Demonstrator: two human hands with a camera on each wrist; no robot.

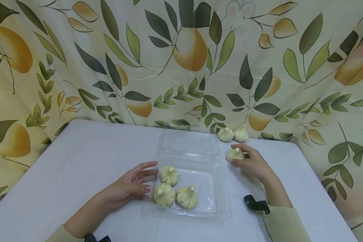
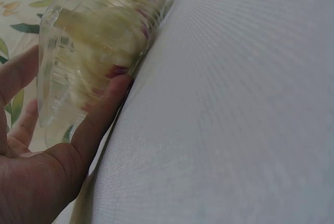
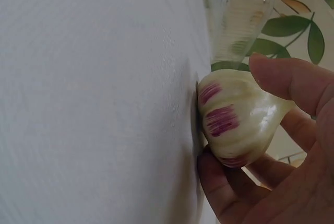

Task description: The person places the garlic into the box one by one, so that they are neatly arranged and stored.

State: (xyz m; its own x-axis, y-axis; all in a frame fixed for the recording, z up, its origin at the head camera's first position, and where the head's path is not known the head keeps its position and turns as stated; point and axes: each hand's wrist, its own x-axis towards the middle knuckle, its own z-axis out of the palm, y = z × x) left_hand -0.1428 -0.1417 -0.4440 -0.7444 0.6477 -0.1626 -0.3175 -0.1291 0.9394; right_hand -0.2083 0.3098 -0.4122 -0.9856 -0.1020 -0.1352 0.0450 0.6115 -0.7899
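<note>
The hands are well apart, one on each side of a clear box (image 1: 207, 178) on a white table (image 1: 103, 144). The left hand (image 1: 131, 184) has its fingers loosely spread and touches the box's left wall, the thumb on the near side. The right hand (image 1: 254, 162) holds a garlic bulb (image 1: 234, 154) between thumb and fingers, to the right of the box and level with its far part; the bulb is low over the table, and whether it touches cannot be told. The right wrist view shows purple streaks on its underside. Three bulbs (image 1: 187, 197) sit in the box's left half, two near and one far. The lid (image 1: 187, 144) lies open on the far side. Two more bulbs (image 1: 225, 134) stand side by side at the table's far edge, before a leaf-and-fruit curtain (image 1: 139, 77).
</note>
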